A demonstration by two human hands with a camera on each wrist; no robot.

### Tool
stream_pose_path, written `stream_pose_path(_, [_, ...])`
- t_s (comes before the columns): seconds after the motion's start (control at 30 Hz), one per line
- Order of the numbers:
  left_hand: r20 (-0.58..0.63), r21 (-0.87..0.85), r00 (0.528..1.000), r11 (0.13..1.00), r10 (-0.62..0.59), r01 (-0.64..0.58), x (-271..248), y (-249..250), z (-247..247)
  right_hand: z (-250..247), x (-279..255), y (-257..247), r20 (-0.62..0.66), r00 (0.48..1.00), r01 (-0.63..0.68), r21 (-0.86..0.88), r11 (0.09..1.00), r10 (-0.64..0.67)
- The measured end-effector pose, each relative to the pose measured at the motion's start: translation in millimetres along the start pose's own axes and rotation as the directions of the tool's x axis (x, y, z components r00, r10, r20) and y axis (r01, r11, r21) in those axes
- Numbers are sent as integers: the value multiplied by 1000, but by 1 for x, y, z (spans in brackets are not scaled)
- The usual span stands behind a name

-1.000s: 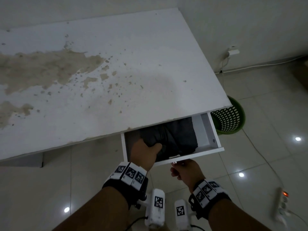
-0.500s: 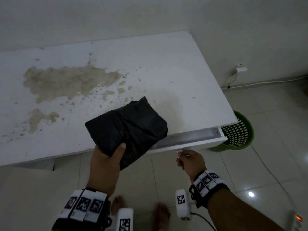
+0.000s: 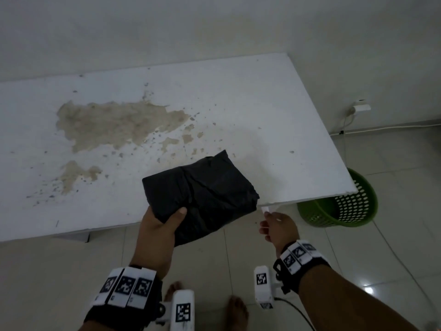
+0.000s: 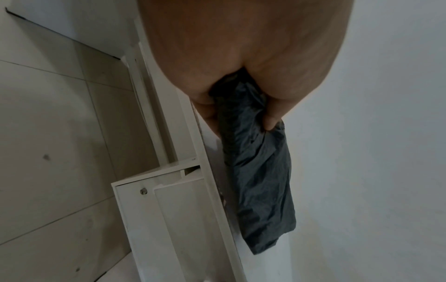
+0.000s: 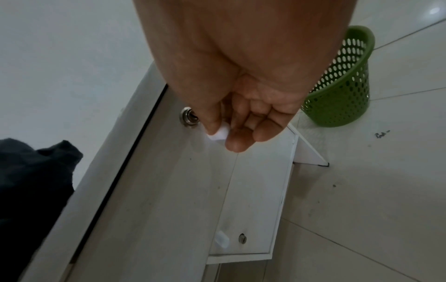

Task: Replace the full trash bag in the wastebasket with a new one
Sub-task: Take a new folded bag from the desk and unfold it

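Observation:
A folded black trash bag [image 3: 202,194] hangs over the front edge of the white desk [image 3: 238,103]. My left hand [image 3: 160,225] grips its near corner, thumb on top; the left wrist view shows the bag [image 4: 260,181] drooping from the curled fingers. My right hand [image 3: 274,225] pinches the small white drawer handle [image 5: 220,133] beside the round lock [image 5: 189,116]. The drawer front [image 5: 193,181] sits flush under the desk top. The green perforated wastebasket [image 3: 343,206] stands on the floor under the desk's right corner; no bag shows in what is visible of it.
A wall socket with a white plug and cable [image 3: 360,108] is behind the wastebasket. My bare feet [image 3: 236,309] stand on the tiled floor in front of the desk. A lower cabinet door [image 5: 253,200] stands slightly ajar below the drawer.
My left hand lifted the black bag out of the open drawer and up over the desk edge. My right hand pushed the drawer in until it closed.

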State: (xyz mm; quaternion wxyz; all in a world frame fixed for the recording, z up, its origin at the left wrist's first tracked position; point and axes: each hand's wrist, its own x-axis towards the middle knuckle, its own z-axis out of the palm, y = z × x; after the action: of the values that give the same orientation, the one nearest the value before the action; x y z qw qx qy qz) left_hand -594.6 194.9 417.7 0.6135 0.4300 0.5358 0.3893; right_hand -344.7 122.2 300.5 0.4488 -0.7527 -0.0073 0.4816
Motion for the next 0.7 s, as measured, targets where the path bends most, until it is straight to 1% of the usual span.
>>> stream_pose_path(0.03, [28,1,1000,1000,-6,6,-2,1,1,-1,-15,-1,28,999,-41,4,999,40])
stream_pose_path(0.07, [59,9,998,1000,-15,15,-5,2,3,-2,-32,-3,87,994,-75,20,997,73])
stream_pose_path(0.1, [91,19,995,999,-28,26,-7,3,3,-3,-49,-6,177,981,-95,65,993,82])
stream_pose_path(0.13, [123,27,991,999,-46,43,-8,4,4,-7,-64,-9,292,955,-94,128,987,53])
stream_pose_path(0.17, [157,42,985,997,-65,59,-10,6,5,-11,-78,-14,409,912,-82,199,977,-7])
stream_pose_path(0.2, [192,67,978,995,-83,72,-12,8,6,-16,-90,-19,492,868,-77,269,960,-68])
stream_pose_path(0.23, [231,106,967,991,-107,84,-15,11,8,-21,-100,-25,530,839,-83,343,936,-120])
stream_pose_path(0.3, [293,202,943,974,-156,99,-19,17,12,-28,-115,-36,569,802,-128,461,878,-182])
stream_pose_path(0.33, [311,255,935,963,-172,92,-21,20,15,-31,-121,-41,569,797,-126,487,864,-204])
stream_pose_path(0.37, [316,301,932,951,-176,78,-23,21,18,-33,-126,-47,549,804,-80,480,873,-228])
stream_pose_path(0.43, [290,365,944,930,-155,41,-26,22,23,-37,-138,-61,493,811,89,427,900,-314])
stream_pose_path(0.5, [225,389,966,921,-125,29,-28,23,28,-43,-149,-72,457,777,258,397,881,-434])
stream_pose_path(0.57, [121,351,985,933,-124,74,-32,27,36,-47,-159,-80,401,747,398,368,840,-530])
stream_pose_path(0.63, [44,359,997,932,-69,48,-40,40,45,-50,-169,-85,289,714,601,215,770,-638])
stream_pose_path(0.67, [40,349,999,937,-23,8,-48,48,49,-50,-173,-87,237,682,691,100,716,-692])
stream_pose_path(0.7, [79,311,997,949,25,-49,-56,56,53,-49,-178,-88,204,639,761,-22,649,-742])
